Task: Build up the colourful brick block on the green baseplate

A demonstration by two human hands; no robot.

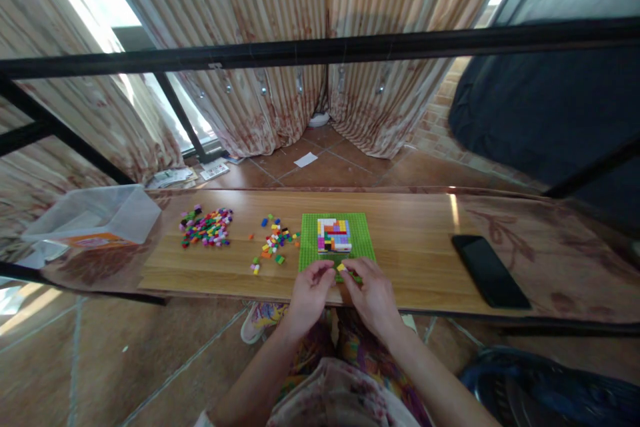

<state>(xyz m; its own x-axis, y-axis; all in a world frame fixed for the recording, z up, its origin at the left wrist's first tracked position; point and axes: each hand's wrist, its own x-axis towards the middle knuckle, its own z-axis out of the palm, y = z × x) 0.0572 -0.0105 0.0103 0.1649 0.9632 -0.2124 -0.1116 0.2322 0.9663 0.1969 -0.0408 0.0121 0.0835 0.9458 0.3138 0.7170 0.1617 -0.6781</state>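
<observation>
Left hand (310, 288): at the near edge of the green baseplate (311, 240), fingers curled toward the other hand. Its grip is almost closed, but I cannot tell whether it pinches anything or only steadies the plate.
Right hand (374, 290): beside the left, its grip narrowed to a fingertip pinch that appears to have hold of the yellow brick (341, 267).
Yellow brick: between the fingertips of both hands, low over the front strip of the baseplate and just in front of the brick panel (334, 235). A piece this small probably needs fingertips rather than a full hand.
Brick panel: a flat patch of white, red, yellow, purple and blue rows pressed onto the middle of the baseplate.
Baseplate: flat on the wooden bench (415, 240), squarely in front of the person, likely so both hands reach it evenly.
Scattered bricks (274, 245): loose to the left of the plate, near the left hand (a handy spread, it seems).
Brick pile (206, 227): a denser heap further left.
Clear tub (95, 213): at the bench's far left end, well apart from the hands.
Phone (490, 270): dark, face up, off to the right, away from the bricks.
</observation>
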